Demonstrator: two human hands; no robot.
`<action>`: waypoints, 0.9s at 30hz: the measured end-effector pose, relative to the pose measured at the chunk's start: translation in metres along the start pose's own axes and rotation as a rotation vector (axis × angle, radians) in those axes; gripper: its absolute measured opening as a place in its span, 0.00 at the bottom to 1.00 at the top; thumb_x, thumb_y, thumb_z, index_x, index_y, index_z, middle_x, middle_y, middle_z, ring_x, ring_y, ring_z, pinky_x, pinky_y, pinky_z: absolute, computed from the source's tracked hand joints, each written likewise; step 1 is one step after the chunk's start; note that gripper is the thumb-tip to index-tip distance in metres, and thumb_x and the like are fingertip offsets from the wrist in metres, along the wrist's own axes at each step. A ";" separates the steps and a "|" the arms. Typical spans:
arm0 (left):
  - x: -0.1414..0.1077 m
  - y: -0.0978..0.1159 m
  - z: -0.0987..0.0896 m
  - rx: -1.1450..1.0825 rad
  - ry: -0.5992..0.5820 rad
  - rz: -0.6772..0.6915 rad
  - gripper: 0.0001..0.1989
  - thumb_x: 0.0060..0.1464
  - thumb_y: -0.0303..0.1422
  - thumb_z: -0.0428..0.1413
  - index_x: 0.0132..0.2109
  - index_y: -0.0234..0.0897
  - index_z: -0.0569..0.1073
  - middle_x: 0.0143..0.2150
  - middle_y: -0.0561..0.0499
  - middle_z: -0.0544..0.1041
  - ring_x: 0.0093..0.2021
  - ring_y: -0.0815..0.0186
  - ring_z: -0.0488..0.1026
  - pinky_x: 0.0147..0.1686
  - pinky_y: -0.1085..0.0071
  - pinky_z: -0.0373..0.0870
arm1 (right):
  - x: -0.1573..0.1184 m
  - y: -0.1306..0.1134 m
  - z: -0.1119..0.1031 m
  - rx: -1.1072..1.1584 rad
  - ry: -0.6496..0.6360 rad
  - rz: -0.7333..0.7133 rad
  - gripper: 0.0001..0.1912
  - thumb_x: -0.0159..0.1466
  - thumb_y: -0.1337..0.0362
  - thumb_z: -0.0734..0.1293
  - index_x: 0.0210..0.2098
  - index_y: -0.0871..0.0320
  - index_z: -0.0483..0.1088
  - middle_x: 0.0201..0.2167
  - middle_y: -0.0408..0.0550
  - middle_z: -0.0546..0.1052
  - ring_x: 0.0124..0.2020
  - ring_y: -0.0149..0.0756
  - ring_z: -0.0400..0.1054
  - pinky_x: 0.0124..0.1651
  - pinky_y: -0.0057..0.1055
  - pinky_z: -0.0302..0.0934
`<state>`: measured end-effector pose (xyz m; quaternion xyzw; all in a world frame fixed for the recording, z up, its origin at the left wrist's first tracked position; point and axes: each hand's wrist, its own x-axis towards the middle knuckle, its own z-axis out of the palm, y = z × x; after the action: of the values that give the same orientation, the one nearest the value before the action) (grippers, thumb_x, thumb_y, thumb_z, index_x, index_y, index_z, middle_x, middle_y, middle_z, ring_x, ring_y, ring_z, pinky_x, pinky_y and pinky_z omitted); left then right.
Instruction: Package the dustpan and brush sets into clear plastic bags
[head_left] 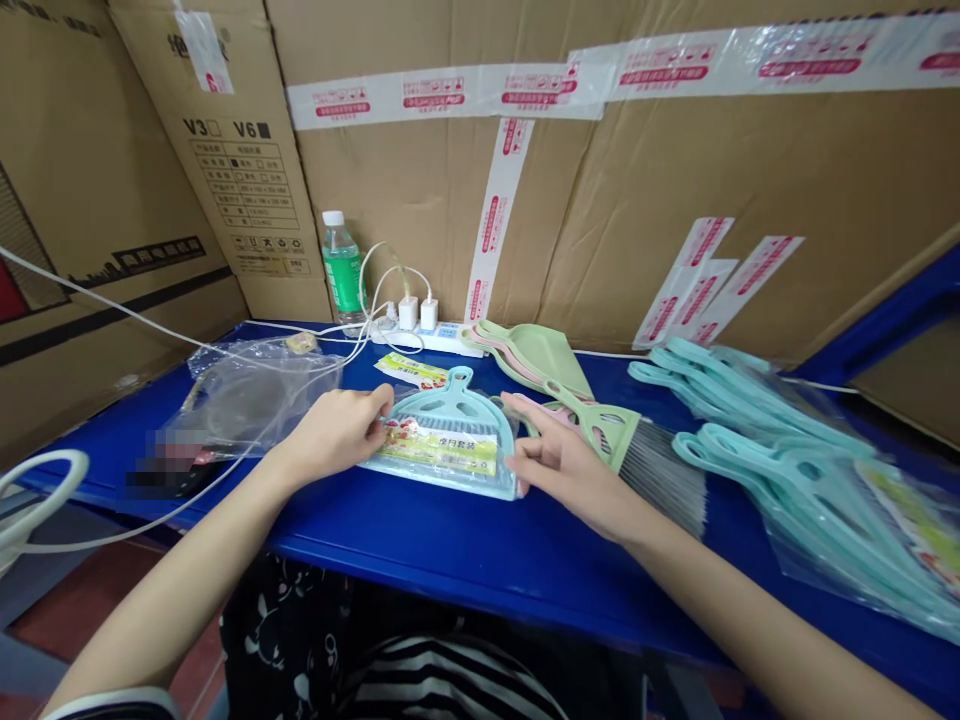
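A light blue dustpan and brush set (450, 405) lies in a clear bag on the blue table, with a yellow-green label (442, 448) across its front. My left hand (341, 430) pinches the bag at the set's left edge, fingers curled. At the right edge is my right hand (551, 455), its thumb and a bent finger against the set's side and its index finger stretched along the upper rim. Just right of that hand lie a green brush with grey bristles (664, 475) and green and pink dustpans (547, 355).
Bagged light blue sets (817, 490) are piled at the right. Behind stand a bottle (343, 275) and a power strip (442, 338) with white cables. Clear bags (255, 395) lie at the left. Cardboard (420, 180) walls the back. A loose label (411, 371) lies behind the set.
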<state>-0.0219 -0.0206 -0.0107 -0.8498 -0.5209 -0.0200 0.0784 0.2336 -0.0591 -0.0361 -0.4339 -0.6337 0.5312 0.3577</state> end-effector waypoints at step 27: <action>-0.003 0.001 -0.001 0.075 0.863 0.562 0.10 0.64 0.31 0.48 0.43 0.40 0.75 0.41 0.48 0.77 0.31 0.70 0.72 0.28 0.75 0.67 | 0.009 -0.014 -0.058 0.157 0.101 -0.169 0.21 0.53 0.58 0.68 0.45 0.54 0.63 0.18 0.30 0.57 0.13 0.24 0.53 0.13 0.23 0.46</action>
<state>-0.0228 -0.0238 -0.0098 -0.8680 -0.1929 -0.3282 0.3188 0.2812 -0.0303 -0.0119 -0.3757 -0.6056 0.5246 0.4658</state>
